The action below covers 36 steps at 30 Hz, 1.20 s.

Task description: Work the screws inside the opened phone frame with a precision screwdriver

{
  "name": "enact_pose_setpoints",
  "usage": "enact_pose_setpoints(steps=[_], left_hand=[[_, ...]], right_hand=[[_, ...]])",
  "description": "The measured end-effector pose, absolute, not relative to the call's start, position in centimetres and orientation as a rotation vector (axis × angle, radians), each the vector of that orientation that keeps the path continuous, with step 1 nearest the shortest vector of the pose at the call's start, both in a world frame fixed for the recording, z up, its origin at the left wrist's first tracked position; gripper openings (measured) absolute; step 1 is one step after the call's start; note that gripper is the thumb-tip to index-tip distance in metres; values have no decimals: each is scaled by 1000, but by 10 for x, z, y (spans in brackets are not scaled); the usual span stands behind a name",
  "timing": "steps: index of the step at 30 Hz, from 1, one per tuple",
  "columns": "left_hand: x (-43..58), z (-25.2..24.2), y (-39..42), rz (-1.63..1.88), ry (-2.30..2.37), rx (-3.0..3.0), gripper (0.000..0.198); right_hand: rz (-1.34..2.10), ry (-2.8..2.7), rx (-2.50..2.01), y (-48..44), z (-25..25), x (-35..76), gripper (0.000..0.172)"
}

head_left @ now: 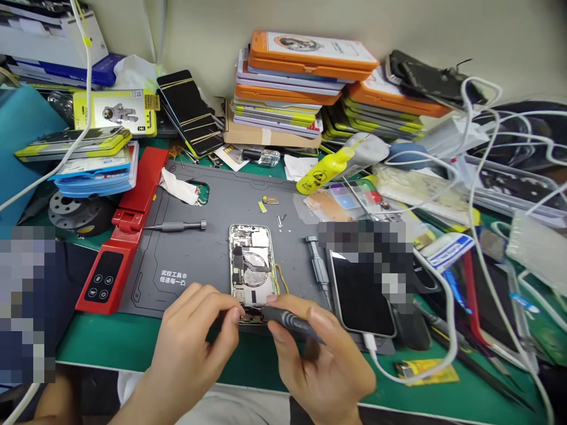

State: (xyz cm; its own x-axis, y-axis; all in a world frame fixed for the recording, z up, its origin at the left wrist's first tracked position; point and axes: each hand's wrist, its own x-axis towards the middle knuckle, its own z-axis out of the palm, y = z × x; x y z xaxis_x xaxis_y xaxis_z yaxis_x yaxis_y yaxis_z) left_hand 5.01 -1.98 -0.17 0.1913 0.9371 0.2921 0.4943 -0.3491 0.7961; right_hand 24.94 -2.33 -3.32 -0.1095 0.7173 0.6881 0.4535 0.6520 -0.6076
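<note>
An opened phone [261, 292] lies on the grey mat [204, 195], its inner parts and a round coil exposed. My left hand [195, 336] is at the phone's lower left edge, thumb and forefinger pinched; what is between them, if anything, is hidden. Between thumb and fingers, my right hand [319, 354] holds a dark grey tool with a ridged grip [295, 323], at the phone's lower right end. The tool's tip is hidden, so I cannot tell its kind. A yellow wire loop [281, 277] lies against the phone's right side.
Screwdrivers [181, 226] [316, 262] lie on both sides of the phone. Small screws [280, 221] sit above it. A charging phone [363, 295] is at right, a red folding device [119, 248] at left. Stacked boxes [283, 88], a yellow bottle [325, 168] and cables stand behind.
</note>
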Motion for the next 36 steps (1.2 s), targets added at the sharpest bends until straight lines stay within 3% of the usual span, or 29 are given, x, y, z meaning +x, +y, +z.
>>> enact_pose_setpoints(steps=[4, 10, 15, 36], left_hand=[[49, 0, -21, 1093, 1341, 1887, 26], [49, -1, -22, 1089, 1345, 1881, 29], [51, -3, -22, 1065, 1353, 1914, 26], [50, -5, -22, 1095, 1324, 1930, 24]], right_hand=[[159, -1790, -967, -22, -23, 252, 62], [40, -1724, -1068, -23, -15, 247, 73], [41, -1704, -1052, -22, -17, 246, 68], [1, -1661, -1007, -17, -8, 242, 75]])
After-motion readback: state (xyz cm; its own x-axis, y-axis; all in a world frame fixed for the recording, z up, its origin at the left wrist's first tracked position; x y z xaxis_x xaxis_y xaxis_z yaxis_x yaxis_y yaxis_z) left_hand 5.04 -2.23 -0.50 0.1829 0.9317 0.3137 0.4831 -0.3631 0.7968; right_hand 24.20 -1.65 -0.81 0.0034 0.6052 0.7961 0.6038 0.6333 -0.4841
